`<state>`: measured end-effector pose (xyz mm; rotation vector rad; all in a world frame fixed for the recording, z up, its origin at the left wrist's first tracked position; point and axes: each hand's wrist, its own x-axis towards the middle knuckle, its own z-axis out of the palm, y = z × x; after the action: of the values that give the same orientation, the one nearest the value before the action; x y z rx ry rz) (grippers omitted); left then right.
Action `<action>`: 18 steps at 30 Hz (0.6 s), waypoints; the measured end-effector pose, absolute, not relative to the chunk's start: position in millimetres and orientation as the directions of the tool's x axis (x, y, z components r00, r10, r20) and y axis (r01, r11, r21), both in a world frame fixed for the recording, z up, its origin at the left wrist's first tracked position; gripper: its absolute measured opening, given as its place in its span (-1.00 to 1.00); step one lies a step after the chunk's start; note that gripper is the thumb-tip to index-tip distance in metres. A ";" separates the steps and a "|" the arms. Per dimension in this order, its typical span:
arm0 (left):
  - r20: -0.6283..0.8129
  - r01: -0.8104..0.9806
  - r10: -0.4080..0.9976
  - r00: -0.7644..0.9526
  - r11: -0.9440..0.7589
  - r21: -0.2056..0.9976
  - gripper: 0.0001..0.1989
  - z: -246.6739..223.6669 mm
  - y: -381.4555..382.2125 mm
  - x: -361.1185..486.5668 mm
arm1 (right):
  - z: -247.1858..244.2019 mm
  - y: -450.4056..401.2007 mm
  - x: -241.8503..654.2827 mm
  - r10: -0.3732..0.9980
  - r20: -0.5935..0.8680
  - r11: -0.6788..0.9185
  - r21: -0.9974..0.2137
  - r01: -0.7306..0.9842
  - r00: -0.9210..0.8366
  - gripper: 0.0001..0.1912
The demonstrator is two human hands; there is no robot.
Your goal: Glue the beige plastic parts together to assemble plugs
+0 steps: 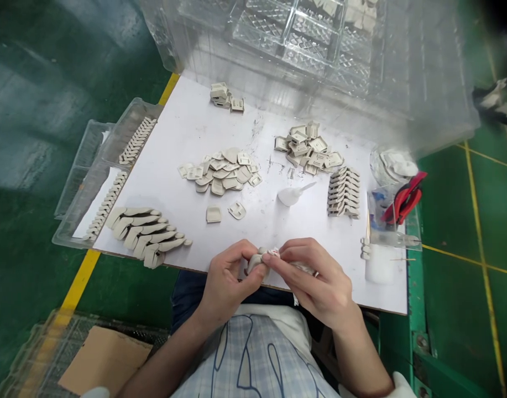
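Close to the table's front edge, my left hand [228,279] is closed round a small beige plastic part [254,262], partly hidden by the fingers. My right hand [322,279] pinches a crumpled white cloth or tissue [273,252] against that part; a bit of it hangs below the palm. Just beyond the hands lie two loose pieces, a square beige cover [214,214] and an oval-ended beige plate [237,210]. A white squeeze bottle with a thin nozzle [289,196] stands behind them.
Piles of flat beige plates [222,172] and box-like beige pieces [311,148] lie farther back. Jointed beige parts [147,232] line the left, and a stacked row [344,192] the right. Red-handled pliers [402,202] sit at right. A large clear bin [319,72] overhangs the table's back.
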<state>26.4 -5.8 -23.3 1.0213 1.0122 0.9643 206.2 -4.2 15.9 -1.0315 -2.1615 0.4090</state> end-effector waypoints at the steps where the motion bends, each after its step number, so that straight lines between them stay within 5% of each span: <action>1: -0.196 -0.151 0.948 0.251 0.239 0.959 -0.82 -23.3 -5.8 26.3 | 15.3 -5.1 206.9 0.776 0.456 0.630 -0.546 0.552 -0.436 -0.54; 7: -0.233 -0.222 0.953 0.194 0.274 0.936 -0.74 -21.6 -2.5 23.7 | 5.9 -18.5 209.0 0.830 0.477 0.553 -0.646 0.526 -0.288 -0.51; 13: -0.262 -0.250 0.944 0.199 0.307 0.918 -0.62 -24.2 -2.4 23.6 | -11.9 -27.5 220.0 0.897 0.416 0.281 -0.797 0.534 0.150 -0.65; 18: -0.281 -0.296 0.934 0.221 0.338 0.893 -0.62 -26.7 -3.4 20.8 | -29.8 -28.1 237.2 0.883 0.469 0.314 -0.638 0.703 0.031 -0.70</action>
<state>20.8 -3.4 -26.7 0.8144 0.9782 0.9947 237.2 -28.1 -29.8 -1.4380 -1.7178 0.2616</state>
